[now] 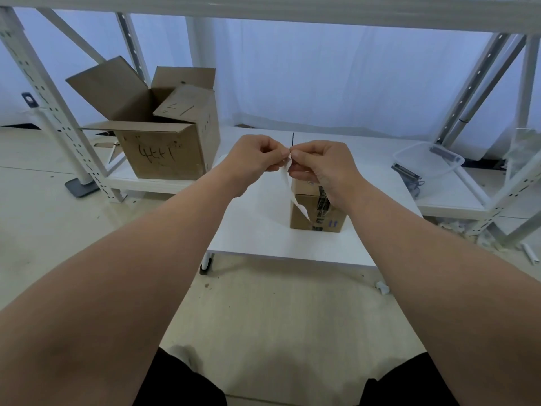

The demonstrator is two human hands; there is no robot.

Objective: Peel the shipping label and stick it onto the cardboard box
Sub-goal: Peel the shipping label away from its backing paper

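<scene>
1. Head view shows our left hand (257,158) and right hand (319,165) raised together above the small white table (251,230), both pinched shut on the top edge of the label (288,183).
2. We judge the label light, thin and floppy: it hangs down in a curl, with nothing rigid to it.
3. Best held at a corner, so the layers can be worked apart.
4. Just behind it, on the table's right side, stands the box (316,212), looking stiff and steady.

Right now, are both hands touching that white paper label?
Touching. The head view shows the left hand and right hand pinching the top of the label between their fingers, its tail hanging down.
</scene>
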